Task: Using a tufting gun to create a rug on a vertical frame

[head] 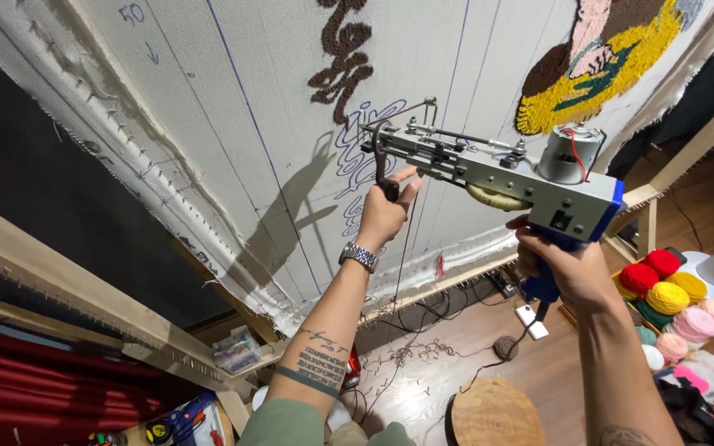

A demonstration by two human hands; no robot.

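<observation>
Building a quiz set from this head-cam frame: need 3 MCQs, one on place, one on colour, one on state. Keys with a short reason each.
1. Where is the left hand?
A. On the black front handle of the tufting gun
B. On the wooden frame
C. On a yarn ball

2. What colour is the lettering already tufted at the top of the backing cloth?
A. Blue
B. Dark brown
C. Red

3. How is the right hand engaged?
A. Hanging free
B. Flat against the cloth
C. Closed round the gun's blue rear grip

Key:
1 A: the fingers wrap the black handle near the needle end.
2 B: the tufted lettering is dark brown; the blue lines below it are only drawn outlines.
3 C: the hand is clenched on the blue grip under the gun's body.
</observation>
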